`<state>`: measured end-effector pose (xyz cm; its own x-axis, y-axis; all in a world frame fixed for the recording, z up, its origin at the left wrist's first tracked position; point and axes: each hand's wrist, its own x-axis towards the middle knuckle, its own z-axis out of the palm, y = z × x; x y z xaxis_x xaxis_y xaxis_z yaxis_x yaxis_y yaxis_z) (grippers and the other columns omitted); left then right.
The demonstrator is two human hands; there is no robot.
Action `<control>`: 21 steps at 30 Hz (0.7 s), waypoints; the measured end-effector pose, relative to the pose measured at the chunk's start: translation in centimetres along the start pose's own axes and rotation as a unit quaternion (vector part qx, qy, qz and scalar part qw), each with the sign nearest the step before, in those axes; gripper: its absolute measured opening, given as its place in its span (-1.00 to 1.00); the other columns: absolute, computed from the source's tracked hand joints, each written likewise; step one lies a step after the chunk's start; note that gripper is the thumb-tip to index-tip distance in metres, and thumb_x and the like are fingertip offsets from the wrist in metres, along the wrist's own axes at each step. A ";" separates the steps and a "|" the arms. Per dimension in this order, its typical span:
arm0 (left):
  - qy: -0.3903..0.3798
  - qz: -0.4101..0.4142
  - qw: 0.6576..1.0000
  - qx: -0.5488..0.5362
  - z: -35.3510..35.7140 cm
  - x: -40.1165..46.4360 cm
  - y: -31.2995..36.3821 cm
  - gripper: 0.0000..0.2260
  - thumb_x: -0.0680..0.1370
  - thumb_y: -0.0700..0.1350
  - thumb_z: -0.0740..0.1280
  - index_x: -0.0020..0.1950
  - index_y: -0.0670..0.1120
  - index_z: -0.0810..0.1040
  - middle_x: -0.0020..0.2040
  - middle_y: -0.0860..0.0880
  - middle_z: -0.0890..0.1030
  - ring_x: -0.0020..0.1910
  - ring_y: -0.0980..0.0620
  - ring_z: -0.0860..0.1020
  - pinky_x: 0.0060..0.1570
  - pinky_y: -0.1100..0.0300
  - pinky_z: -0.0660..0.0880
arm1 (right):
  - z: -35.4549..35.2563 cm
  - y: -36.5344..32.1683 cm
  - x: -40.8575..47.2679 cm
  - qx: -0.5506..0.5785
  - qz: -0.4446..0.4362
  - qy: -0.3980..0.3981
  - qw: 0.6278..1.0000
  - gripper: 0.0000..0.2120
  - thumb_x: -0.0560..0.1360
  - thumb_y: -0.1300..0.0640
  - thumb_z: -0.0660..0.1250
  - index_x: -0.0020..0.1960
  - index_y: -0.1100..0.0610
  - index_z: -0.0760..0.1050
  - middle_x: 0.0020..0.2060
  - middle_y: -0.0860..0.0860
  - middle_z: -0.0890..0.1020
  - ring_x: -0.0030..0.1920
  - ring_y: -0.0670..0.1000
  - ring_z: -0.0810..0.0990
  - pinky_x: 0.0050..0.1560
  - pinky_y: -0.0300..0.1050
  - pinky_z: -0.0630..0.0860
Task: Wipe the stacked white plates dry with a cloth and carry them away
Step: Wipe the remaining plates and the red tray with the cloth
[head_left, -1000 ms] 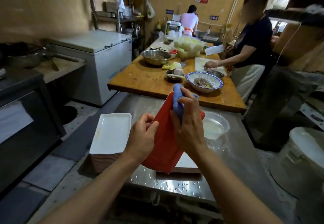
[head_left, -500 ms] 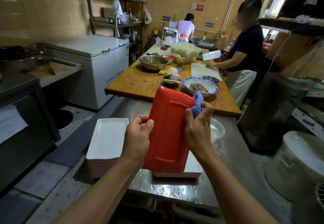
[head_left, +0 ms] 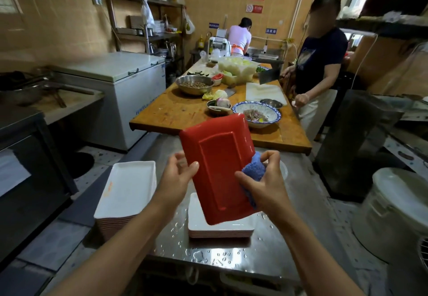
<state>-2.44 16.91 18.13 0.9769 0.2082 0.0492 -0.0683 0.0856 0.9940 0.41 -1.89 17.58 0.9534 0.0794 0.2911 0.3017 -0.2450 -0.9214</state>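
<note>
Drying a plate [head_left: 220, 168] w/ a blue cloth [head_left: 253, 171] above the wet steel counter [head_left: 231, 256].
Left hand [head_left: 177, 180] gripped the plate's edge; right hand [head_left: 266, 180] pinched cloth against its red underside. Best wiped rim to rim, then stacked dry-side.

Both my forearms reached forward, bare, converging at chest height. My left hand [head_left: 177, 176] gripped the plate [head_left: 218, 168] at its left edge, thumb on the near face. My right hand [head_left: 266, 183] held the cloth [head_left: 253, 172] bunched against the right edge, fingers curled round it.
</note>
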 end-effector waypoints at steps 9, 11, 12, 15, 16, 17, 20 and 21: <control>-0.279 -0.004 0.933 0.228 -2.0 2.1 5.3 -0.50 0.24 -0.06 0.54 0.15 0.08 0.51 -0.02 0.02 0.67 -0.04 0.01 0.65 -0.11 0.15 0.61 | -3.8 -1.4 0.7 -0.088 -0.079 -0.207 0.971 -0.52 0.36 0.28 0.50 -0.04 0.11 0.17 -0.27 0.00 0.43 -0.36 -0.18 0.39 -0.37 -0.27 0.44; -0.243 0.018 0.949 0.201 -1.5 1.5 4.4 -0.56 0.24 -0.13 0.52 0.09 0.01 0.54 -0.09 0.00 0.68 -0.11 0.02 0.66 -0.15 0.17 0.61 | -3.9 -2.0 1.1 -0.116 -0.091 -0.209 0.967 -0.54 0.40 0.21 0.48 -0.01 0.10 0.17 -0.26 0.01 0.47 -0.34 -0.11 0.47 -0.34 -0.23 0.51; -0.219 0.027 0.959 0.176 -1.3 1.3 4.0 -0.58 0.23 -0.16 0.51 0.06 -0.01 0.55 -0.13 0.01 0.68 -0.15 0.04 0.66 -0.18 0.20 0.60 | -3.7 -2.2 1.2 -0.134 -0.094 -0.205 0.965 -0.57 0.43 0.16 0.45 0.01 0.09 0.17 -0.21 0.04 0.50 -0.29 -0.04 0.53 -0.29 -0.16 0.58; -0.168 0.032 0.978 0.123 -1.1 1.1 3.4 -0.61 0.23 -0.22 0.52 0.01 0.01 0.56 -0.18 0.01 0.69 -0.19 0.03 0.66 -0.21 0.21 0.61 | -2.2 -2.4 1.2 -0.192 -0.131 -0.153 0.960 -0.68 0.52 -0.03 0.30 0.04 0.02 0.17 -0.07 0.07 0.51 -0.10 0.08 0.54 -0.11 0.03 0.53; -0.153 0.039 0.979 0.127 -1.0 1.1 3.2 -0.62 0.25 -0.26 0.53 -0.01 0.02 0.56 -0.19 0.02 0.69 -0.20 0.03 0.66 -0.21 0.22 0.61 | -1.4 -2.6 1.2 -0.186 -0.148 -0.135 0.962 -0.76 0.55 -0.08 0.22 0.01 -0.02 0.17 -0.07 0.05 0.49 -0.07 0.06 0.51 -0.09 -0.01 0.46; -0.140 0.048 0.980 0.136 -0.9 1.1 3.2 -0.64 0.27 -0.28 0.54 -0.03 0.02 0.56 -0.21 0.03 0.68 -0.21 0.04 0.65 -0.21 0.21 0.60 | -0.4 -3.0 1.3 -0.167 -0.160 -0.118 0.966 -0.84 0.56 -0.10 0.13 -0.03 -0.06 0.18 -0.10 0.03 0.47 -0.08 0.05 0.47 -0.09 -0.04 0.39; -0.115 0.050 0.983 0.135 -0.7 0.8 3.2 -0.63 0.21 -0.20 0.51 -0.03 0.01 0.57 -0.22 0.02 0.67 -0.23 0.05 0.64 -0.17 0.17 0.59 | 2.5 -3.7 1.8 -0.174 -0.202 -0.050 0.963 -0.89 0.52 0.01 0.08 -0.03 0.04 0.27 -0.16 0.04 0.44 -0.14 0.08 0.42 -0.13 -0.04 0.32; -0.105 0.046 0.985 0.126 -0.8 0.8 3.2 -0.62 0.19 -0.18 0.49 -0.02 0.00 0.57 -0.22 0.02 0.67 -0.22 0.05 0.64 -0.17 0.16 0.59 | 3.2 -3.7 2.0 -0.206 -0.223 -0.030 0.952 -0.83 0.52 0.03 0.10 0.01 0.12 0.31 -0.15 0.07 0.45 -0.15 0.08 0.41 -0.14 -0.04 0.32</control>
<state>-2.05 18.16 21.25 0.9910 -0.0047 0.1341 -0.1329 -0.1739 0.9758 1.17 2.30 20.77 0.7318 0.3173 0.6032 0.6641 -0.5309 -0.5264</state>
